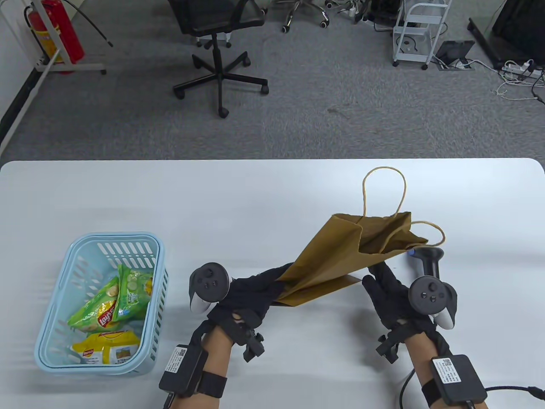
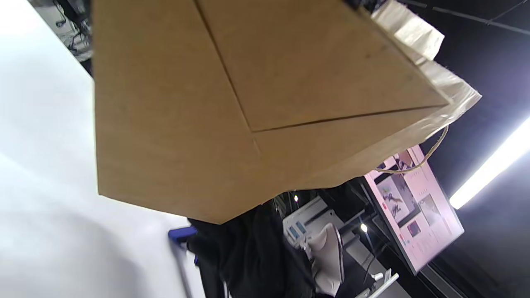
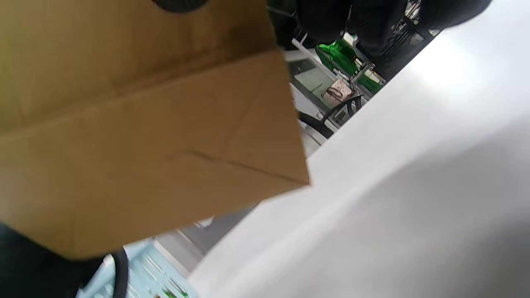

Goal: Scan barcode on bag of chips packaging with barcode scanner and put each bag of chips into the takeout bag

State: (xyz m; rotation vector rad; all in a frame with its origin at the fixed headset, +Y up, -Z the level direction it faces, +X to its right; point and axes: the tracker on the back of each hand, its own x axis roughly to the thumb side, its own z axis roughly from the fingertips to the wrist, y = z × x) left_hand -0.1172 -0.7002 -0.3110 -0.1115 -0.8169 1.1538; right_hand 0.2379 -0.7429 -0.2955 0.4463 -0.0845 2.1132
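Note:
A brown paper takeout bag [image 1: 349,251] hangs tilted above the white table [image 1: 255,200], its mouth and twine handles [image 1: 383,170] pointing away from me. My left hand [image 1: 259,294] grips its folded bottom end, the fingertips hidden behind the paper. My right hand [image 1: 381,281] holds the bag's lower edge near the mouth. The bag's creased base fills the left wrist view [image 2: 207,103] and the right wrist view [image 3: 145,124]. A black barcode scanner [image 1: 430,255] lies on the table behind my right hand, partly covered by the bag. Two green chip bags [image 1: 100,309] and a yellow one [image 1: 106,347] lie in the basket.
The light blue plastic basket [image 1: 115,236] stands at the table's front left, and its corner shows in the right wrist view [image 3: 140,265]. Beyond the table's far edge are an office chair [image 1: 217,25], a red fire extinguisher [image 1: 57,30] and a white cart [image 1: 419,32].

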